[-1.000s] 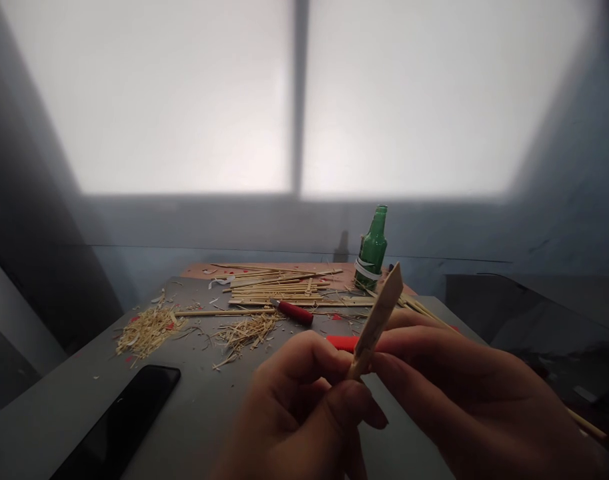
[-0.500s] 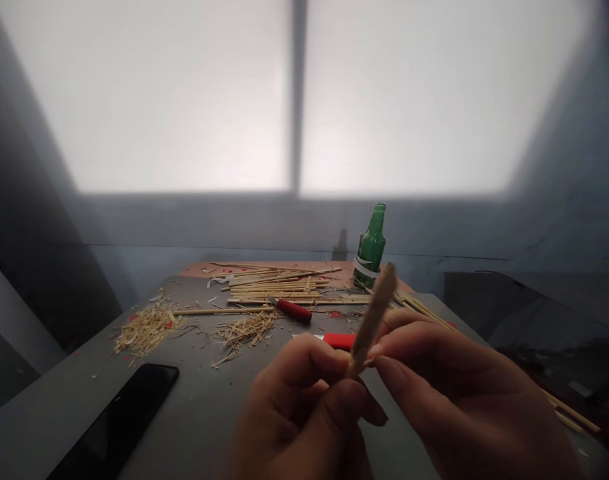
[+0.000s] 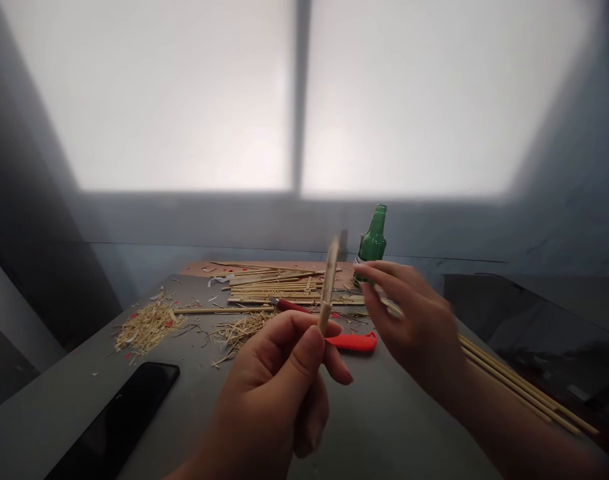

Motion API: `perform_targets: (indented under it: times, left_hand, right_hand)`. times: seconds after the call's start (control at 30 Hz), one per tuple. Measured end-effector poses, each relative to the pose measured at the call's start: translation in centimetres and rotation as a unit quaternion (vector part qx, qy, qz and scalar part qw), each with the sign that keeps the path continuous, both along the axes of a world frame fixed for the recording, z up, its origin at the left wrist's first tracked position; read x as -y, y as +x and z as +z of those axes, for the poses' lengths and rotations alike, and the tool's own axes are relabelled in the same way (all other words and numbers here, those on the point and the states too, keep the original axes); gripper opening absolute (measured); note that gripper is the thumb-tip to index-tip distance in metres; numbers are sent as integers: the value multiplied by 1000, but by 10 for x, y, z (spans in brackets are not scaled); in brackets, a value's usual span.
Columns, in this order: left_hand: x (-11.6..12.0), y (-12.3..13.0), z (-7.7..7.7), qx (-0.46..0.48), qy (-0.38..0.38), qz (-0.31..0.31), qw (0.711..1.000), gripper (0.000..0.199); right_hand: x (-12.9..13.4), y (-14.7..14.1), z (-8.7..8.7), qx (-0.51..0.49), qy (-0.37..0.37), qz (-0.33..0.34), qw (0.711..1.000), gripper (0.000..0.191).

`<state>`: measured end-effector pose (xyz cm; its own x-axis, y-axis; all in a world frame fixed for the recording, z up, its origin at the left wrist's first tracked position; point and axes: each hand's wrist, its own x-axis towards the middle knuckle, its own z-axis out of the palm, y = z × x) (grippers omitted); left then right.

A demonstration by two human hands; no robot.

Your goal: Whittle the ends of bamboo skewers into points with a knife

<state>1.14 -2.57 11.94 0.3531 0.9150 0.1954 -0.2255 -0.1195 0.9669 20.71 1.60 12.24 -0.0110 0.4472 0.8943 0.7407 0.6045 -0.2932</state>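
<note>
Pinched between the thumb and forefinger of my left hand [image 3: 284, 373] is a flat bamboo strip [image 3: 328, 287], standing nearly upright with a pointed top and a notch lower down. My right hand [image 3: 409, 313] is up and away from the strip, its fingers stretched out and somewhat blurred, with nothing visible in them. Its fingertips are in front of the lower part of a green glass bottle [image 3: 373, 241]; I cannot tell whether they touch it. Behind my left hand lies a knife with a red ribbed handle [image 3: 357, 343], its blade hidden.
Behind the strip lies a red-handled tool [image 3: 291, 305] beside a stack of bamboo sticks [image 3: 269, 290]. Shavings [image 3: 147, 327] are heaped at the left, near a black phone [image 3: 119, 420]. Long sticks [image 3: 524, 383] run along the table's right edge. A wall stands behind the table.
My right hand has let go of the strip and moved up and away towards the bottle. My left hand has shifted left with the strip, uncovering the red knife handle.
</note>
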Motion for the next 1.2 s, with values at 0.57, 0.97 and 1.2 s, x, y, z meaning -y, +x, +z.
perform_targets:
  times: [0.57,0.97,1.2]
  left_hand:
    - [-1,-9,-10,-268,417,74,865,29]
    - [2,-13,4,-266,438,70,856,24]
    - [4,-10,-1,-236,363,57,900,24]
  right_hand:
    - [49,-1,33,7,-211,222,952,45]
    - [57,5,32,57,-181,182,965,40]
    - [54,9,29,76,-177,181,964,46]
